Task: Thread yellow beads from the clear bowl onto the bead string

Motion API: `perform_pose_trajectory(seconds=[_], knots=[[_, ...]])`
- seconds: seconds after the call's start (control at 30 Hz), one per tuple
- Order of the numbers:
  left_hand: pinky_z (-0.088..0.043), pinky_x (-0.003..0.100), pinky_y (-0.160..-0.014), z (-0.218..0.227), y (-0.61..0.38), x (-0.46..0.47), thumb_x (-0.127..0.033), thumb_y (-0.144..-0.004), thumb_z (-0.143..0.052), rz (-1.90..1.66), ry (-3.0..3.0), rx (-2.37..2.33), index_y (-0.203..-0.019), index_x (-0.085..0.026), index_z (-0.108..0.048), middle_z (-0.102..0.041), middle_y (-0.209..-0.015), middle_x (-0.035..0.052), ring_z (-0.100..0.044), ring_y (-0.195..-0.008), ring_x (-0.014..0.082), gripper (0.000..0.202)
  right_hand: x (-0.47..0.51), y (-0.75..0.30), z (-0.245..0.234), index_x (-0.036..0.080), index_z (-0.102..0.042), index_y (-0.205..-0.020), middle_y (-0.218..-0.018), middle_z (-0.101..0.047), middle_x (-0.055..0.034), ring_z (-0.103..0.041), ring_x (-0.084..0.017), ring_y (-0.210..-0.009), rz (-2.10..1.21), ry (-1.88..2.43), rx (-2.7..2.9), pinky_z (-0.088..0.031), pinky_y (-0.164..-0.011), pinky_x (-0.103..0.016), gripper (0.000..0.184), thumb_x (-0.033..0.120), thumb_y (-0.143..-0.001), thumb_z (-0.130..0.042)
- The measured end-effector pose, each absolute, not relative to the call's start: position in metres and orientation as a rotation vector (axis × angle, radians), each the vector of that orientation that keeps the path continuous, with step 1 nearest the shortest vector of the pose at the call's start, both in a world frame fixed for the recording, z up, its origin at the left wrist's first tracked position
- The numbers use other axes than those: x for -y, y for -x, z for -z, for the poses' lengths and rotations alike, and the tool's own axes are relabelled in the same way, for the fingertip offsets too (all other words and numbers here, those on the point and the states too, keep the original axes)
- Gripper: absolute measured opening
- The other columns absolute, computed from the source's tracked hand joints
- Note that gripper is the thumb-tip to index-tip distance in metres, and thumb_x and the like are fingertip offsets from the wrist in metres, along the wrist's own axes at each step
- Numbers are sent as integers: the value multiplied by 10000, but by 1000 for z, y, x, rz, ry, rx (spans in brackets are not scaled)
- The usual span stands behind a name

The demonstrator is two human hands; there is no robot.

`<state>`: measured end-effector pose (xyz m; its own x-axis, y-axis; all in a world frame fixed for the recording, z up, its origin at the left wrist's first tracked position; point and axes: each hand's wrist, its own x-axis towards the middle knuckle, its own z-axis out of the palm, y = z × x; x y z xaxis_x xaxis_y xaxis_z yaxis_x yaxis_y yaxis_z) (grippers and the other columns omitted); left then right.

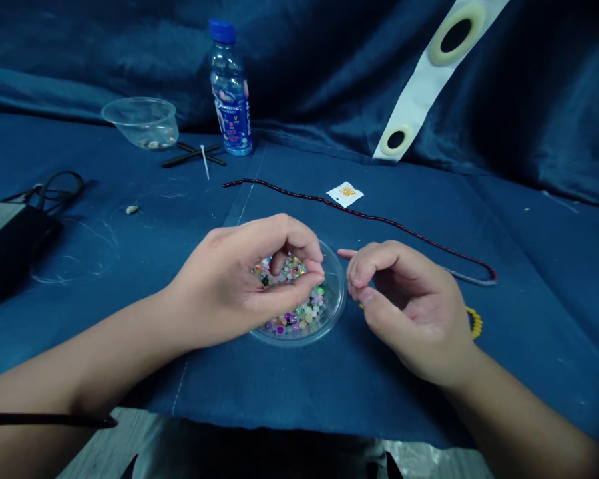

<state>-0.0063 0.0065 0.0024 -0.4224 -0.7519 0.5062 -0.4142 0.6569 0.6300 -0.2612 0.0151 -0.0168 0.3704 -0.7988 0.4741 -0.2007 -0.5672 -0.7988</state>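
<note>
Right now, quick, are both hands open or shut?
Left hand: pinched closed over the bead bowl; can't tell if it holds anything.
Right hand: pinched closed too; can't tell what, if anything, it holds.

This looks like a makeshift beading corner; whether it sits in a home, a shop or a studio cannot be told. The tabletop (539, 319) is covered with dark blue cloth, and a glossy blue curtain (130, 40) hangs behind it, with a white strip (419, 93) bearing large ringed eyelets. The craft shows in a shallow clear dish (337, 286) of mixed beads (292, 324), a long dark red strand (379, 219) and a yellow beaded loop (475, 322). Grey, streaked flooring (424, 460) shows below the front edge.
</note>
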Motion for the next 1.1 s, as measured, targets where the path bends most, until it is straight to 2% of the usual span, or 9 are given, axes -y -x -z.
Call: perform_pose_trajectory(seconds=[0.27, 0.43, 0.53, 0.63, 0.73, 0.83, 0.93, 1.1], knots=[[-555, 212, -760, -1, 6, -5, -151, -995, -823, 461, -887, 2061, -1071, -224, -718, -786, -1013, -69, -676, -797, 56, 149, -16, 263, 16, 255, -726, -1009, -856, -669, 47, -643, -136, -807, 1207, 1847, -918, -628, -1069, -380, 146, 113, -1006, -695], [-537, 186, -779, -1, 7, -4, -122, -986, -831, 407, -880, 2095, -1098, -216, -714, -780, -1016, -79, -661, -798, 43, 187, -16, 262, 16, 267, -773, -1049, -764, -604, 53, -598, -141, -738, 1234, 1786, -901, -634, -942, -353, 78, 189, -1044, -777], [-527, 181, -762, -3, 7, -4, -108, -990, -819, 397, -874, 2097, -1102, -209, -708, -774, -1016, -75, -644, -789, 44, 187, -15, 264, 18, 271, -809, -1078, -765, -600, 36, -573, -158, -706, 1283, 1694, -880, -635, -904, -395, 26, 270, -1075, -783], [-522, 177, -772, -3, 7, -5, -99, -994, -808, 388, -885, 2099, -1106, -205, -702, -774, -1031, -72, -645, -805, 44, 188, -13, 264, 20, 257, -827, -1076, -759, -623, 12, -573, -176, -685, 1383, 1681, -900, -622, -842, -415, 157, 333, -1132, -700], [-525, 177, -812, -2, 7, -5, -101, -994, -805, 362, -881, 2126, -1123, -209, -702, -778, -1046, -71, -686, -881, 52, 197, -12, 262, 19, 253, -808, -1175, -993, -730, -47, -699, -225, -917, 1439, 1891, -991, -605, -864, -410, 129, 282, -1100, -707], [-529, 173, -874, -1, 7, -5, -104, -1002, -789, 356, -871, 2156, -1142, -214, -708, -780, -1050, -70, -716, -964, 59, 196, -13, 258, 16, 243, -749, -1322, -1218, -732, -84, -711, -260, -1121, 1367, 2156, -977, -601, -981, -441, 317, 229, -1007, -786], [-525, 163, -910, -1, 7, -5, -100, -1002, -788, 372, -858, 2182, -1152, -217, -712, -773, -1030, -76, -716, -978, 58, 205, -15, 255, 14, 211, -744, -1314, -1215, -770, -92, -732, -248, -1131, 1327, 2388, -933, -612, -992, -423, 340, 204, -983, -820], [-522, 146, -928, 0, 6, -5, -75, -994, -777, 417, -833, 2216, -1176, -210, -699, -770, -1034, -74, -713, -994, 56, 239, -13, 252, 16, 194, -771, -1213, -1107, -839, -49, -786, -190, -1032, 1347, 2536, -892, -626, -1033, -392, 197, 149, -1027, -814]])
